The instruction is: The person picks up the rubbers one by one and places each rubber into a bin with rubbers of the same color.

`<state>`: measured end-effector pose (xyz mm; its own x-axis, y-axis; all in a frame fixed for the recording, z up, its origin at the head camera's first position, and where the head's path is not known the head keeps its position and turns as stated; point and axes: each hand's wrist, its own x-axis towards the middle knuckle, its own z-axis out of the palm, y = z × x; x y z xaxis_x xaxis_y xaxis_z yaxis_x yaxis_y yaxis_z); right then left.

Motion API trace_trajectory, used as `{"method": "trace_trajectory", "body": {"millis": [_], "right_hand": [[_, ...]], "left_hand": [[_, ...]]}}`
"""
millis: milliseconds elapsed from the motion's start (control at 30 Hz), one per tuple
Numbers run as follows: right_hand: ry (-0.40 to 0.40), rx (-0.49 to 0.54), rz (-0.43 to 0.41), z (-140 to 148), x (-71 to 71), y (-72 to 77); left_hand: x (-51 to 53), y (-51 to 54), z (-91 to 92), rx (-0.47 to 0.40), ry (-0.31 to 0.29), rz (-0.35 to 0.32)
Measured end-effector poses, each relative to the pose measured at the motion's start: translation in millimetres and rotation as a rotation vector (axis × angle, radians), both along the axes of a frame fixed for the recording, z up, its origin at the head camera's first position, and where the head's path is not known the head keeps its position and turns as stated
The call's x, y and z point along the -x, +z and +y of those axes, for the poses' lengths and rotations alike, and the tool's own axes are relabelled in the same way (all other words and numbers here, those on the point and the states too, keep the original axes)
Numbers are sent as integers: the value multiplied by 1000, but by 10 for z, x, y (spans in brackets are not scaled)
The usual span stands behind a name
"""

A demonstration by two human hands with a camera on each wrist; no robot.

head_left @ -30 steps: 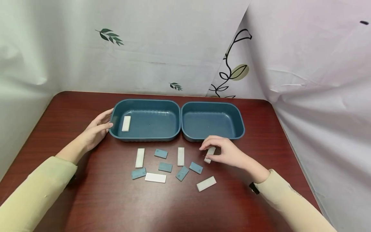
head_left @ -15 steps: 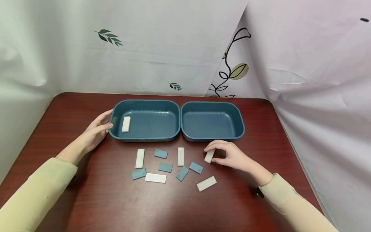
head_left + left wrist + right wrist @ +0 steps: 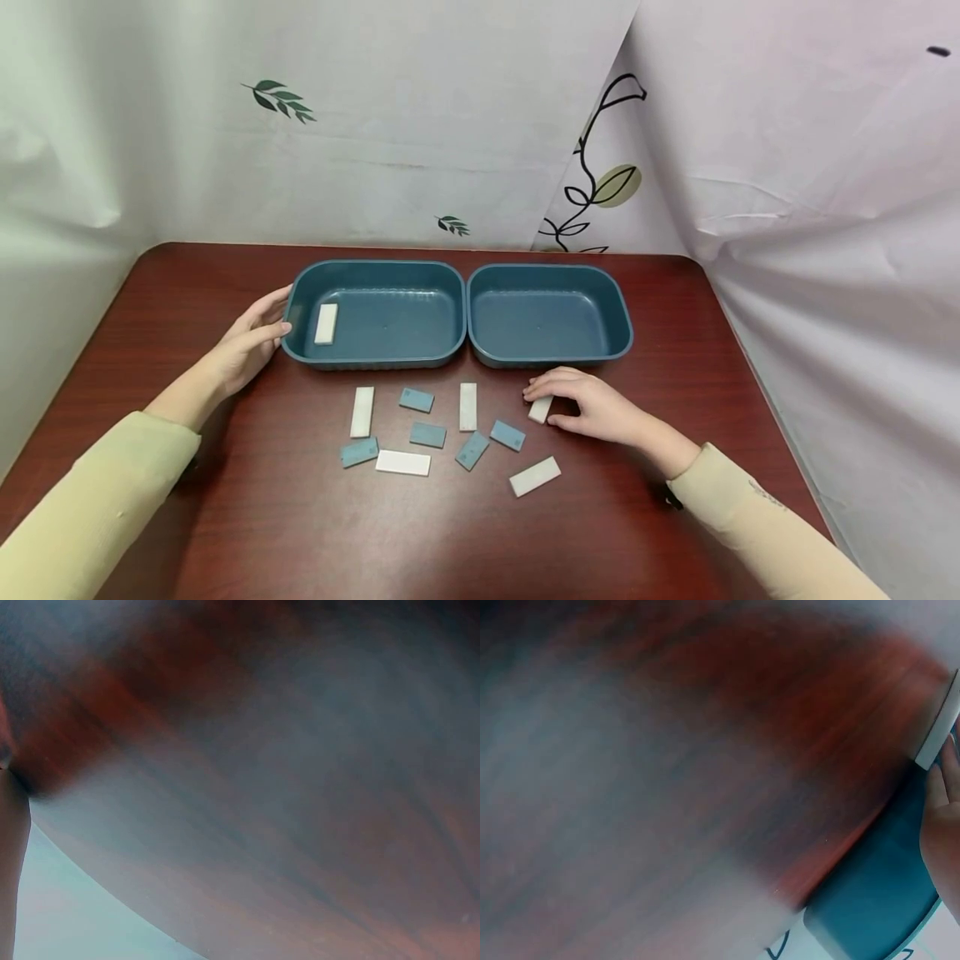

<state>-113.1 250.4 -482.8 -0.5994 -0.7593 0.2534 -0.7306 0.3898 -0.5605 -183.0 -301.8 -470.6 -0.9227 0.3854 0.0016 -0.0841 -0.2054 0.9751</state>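
At four o'clock, my right hand (image 3: 588, 406) pinches a tile (image 3: 540, 410), droppable if slack; at nine, left hand (image 3: 247, 343) grips tray (image 3: 393, 321).

The left hand (image 3: 246, 348) touches a blue rectangular plastic tray (image 3: 397, 327) with one white oblong block (image 3: 326, 323) inside; on the reddish-brown wooden table (image 3: 360, 533), the right hand (image 3: 596, 407) holds a second white oblong block (image 3: 539, 411).
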Motion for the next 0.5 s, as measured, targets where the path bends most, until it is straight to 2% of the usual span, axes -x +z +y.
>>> {"method": "trace_trajectory", "body": {"millis": [100, 233, 267, 300, 367, 467, 500], "right_hand": [[6, 4, 12, 55, 47, -138], [-28, -51, 41, -28, -15, 46], [-36, -63, 43, -16, -3, 0], [-27, -75, 58, -39, -27, 64], [-27, -79, 67, -22, -10, -3], [-6, -49, 72, 60, 66, -220], [-1, -38, 79, 54, 65, -217]], "left_hand": [[-8, -2, 1, 5, 4, 0], [-17, 1, 1, 18, 8, -4], [-17, 3, 0, 22, 8, -6], [-17, 3, -1, 24, 8, -7], [-14, 2, -5, 31, 5, -9], [-9, 4, -10, 40, 4, -11], [-9, 3, -12, 40, 4, -11]]}}
